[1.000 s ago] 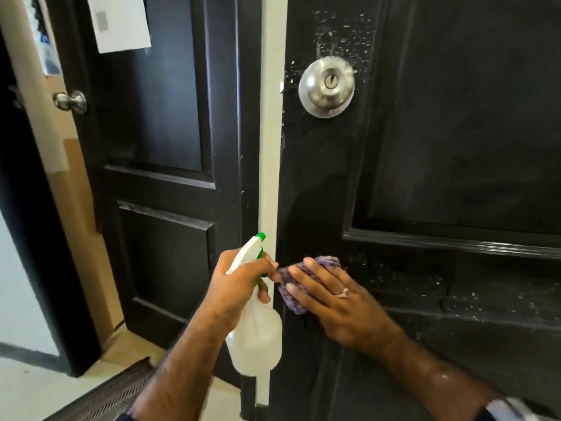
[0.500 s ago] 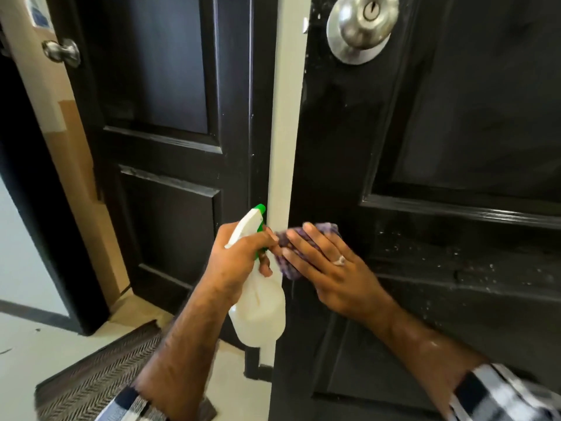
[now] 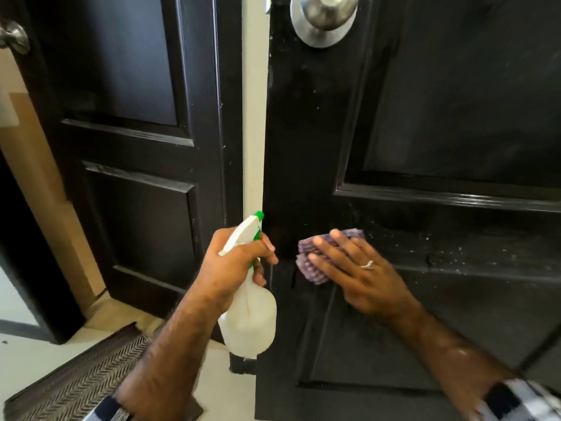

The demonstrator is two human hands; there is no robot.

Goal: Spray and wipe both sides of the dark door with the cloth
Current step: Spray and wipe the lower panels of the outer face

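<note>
The dark panelled door (image 3: 425, 123) fills the right of the view, with a silver knob (image 3: 324, 16) at the top. Droplets speckle its middle rail to the right. My right hand (image 3: 361, 271) lies flat with straight fingers, pressing a purple cloth (image 3: 309, 262) against the door just below the upper panel. My left hand (image 3: 233, 268) grips a white spray bottle (image 3: 252, 317) by its neck, the green-tipped nozzle pointing up toward the door's edge.
A second dark door (image 3: 136, 132) stands behind on the left, with its own knob (image 3: 13, 36) at the top left. A pale frame strip (image 3: 253, 117) runs between the doors. A woven mat (image 3: 79, 381) lies on the light floor at lower left.
My right hand and the cloth have slid to the right, away from the spray bottle. The view has tipped lower, so the knob sits at the top edge.
</note>
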